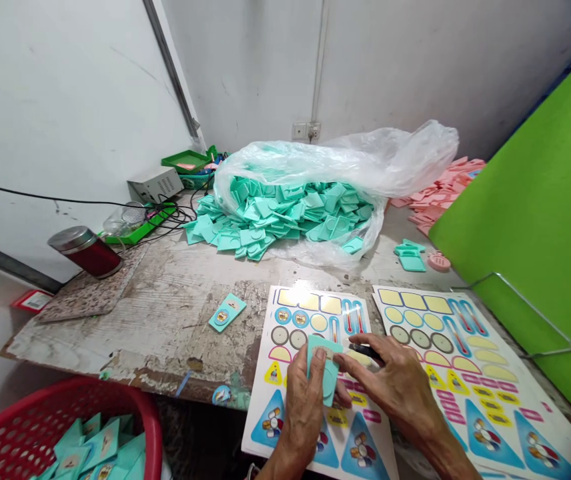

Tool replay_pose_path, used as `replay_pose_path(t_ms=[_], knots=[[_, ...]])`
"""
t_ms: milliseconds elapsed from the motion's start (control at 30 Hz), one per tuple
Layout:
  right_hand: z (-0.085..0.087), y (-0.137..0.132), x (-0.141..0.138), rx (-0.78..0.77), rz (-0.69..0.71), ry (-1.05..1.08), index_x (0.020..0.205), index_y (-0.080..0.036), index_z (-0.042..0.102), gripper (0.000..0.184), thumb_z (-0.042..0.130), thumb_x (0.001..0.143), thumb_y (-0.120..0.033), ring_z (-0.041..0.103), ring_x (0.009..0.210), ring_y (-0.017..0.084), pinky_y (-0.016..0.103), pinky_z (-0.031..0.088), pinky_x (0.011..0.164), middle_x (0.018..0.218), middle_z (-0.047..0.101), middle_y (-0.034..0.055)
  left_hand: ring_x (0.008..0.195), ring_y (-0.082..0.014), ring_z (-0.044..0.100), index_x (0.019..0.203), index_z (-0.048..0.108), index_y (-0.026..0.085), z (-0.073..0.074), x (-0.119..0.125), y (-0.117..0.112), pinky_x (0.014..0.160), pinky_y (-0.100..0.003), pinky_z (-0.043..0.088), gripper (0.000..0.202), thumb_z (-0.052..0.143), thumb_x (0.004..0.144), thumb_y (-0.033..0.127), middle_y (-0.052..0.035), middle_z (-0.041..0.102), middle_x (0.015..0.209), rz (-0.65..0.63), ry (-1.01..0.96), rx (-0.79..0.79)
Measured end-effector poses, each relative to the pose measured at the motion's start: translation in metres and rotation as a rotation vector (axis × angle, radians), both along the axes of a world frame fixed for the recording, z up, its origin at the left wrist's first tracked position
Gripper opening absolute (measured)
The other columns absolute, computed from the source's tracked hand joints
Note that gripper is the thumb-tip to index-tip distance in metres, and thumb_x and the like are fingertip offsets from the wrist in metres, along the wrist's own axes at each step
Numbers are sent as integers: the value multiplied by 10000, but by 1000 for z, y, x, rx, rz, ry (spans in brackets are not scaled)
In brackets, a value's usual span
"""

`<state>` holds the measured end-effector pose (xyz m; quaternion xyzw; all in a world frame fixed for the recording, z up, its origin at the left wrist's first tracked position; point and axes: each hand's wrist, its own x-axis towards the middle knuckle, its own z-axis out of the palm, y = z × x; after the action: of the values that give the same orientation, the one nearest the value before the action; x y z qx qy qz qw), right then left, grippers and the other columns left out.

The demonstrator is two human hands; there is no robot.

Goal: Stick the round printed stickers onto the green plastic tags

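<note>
My left hand [310,417] grips a flat teal plastic piece [325,363] upright between thumb and fingers, above a printed sticker sheet [285,427]. My right hand [398,390] holds a black-handled tool [365,352] close to that piece, and its tip is hidden. Both hands hover over the sheet, which carries coloured circles, bars and triangles. A second sticker sheet [470,380] lies to the right. A teal piece with a round sticker [227,313] rests on the worn table left of the sheets.
A clear plastic bag [335,167] spills a heap of teal pieces [275,217] at the back of the table. Pink pieces [440,197] lie behind a green board [525,233]. A red basket [60,427] of stickered teal pieces sits at lower left. A red canister [85,251] and cables lie to the left.
</note>
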<state>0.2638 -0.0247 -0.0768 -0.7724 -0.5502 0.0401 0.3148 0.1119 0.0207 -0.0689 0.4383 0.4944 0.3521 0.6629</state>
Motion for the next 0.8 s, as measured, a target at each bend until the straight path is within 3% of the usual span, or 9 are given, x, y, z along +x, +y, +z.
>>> replay_pose_path(t_ms=[100,167,333,533,633,800], knots=[[-5,18,3,-58,47,111,1070,-234,633,405,555,856,-569,654,733,216,329,465,649,863,696,56,660,-220,697,889,639,171,-1,-11,17,615,-290,546,439,564,825,599,-86,732,744,31,-38,-33],[-9,35,1,-48,80,85,1049,-214,600,300,502,918,-465,628,723,200,321,439,663,830,676,50,595,-208,694,890,613,166,0,-15,29,554,-279,539,437,579,811,595,-79,734,728,41,-67,-46],[-23,68,-11,28,177,-220,886,-206,590,122,499,939,-266,564,824,219,355,337,758,860,674,48,661,-225,725,941,570,162,-10,-17,44,574,-276,559,442,556,830,590,-93,748,736,81,-51,-66],[-31,77,-21,5,197,-390,834,-198,575,152,487,947,-247,522,815,217,360,285,757,792,647,44,799,-252,740,989,554,151,-21,-18,46,668,-309,587,427,533,862,557,-142,755,885,95,-93,-73],[-30,79,-23,-8,189,-397,775,-199,555,172,496,934,-230,511,781,211,356,276,746,738,624,34,832,-263,737,987,559,147,-22,-18,47,684,-323,594,424,538,861,551,-160,746,954,105,-112,-65],[-33,82,-22,17,164,-259,759,-206,563,124,583,878,-236,515,745,189,329,275,721,704,619,0,777,-250,740,1000,552,162,-29,-18,48,693,-336,598,406,488,892,549,-122,759,856,81,-113,-60]])
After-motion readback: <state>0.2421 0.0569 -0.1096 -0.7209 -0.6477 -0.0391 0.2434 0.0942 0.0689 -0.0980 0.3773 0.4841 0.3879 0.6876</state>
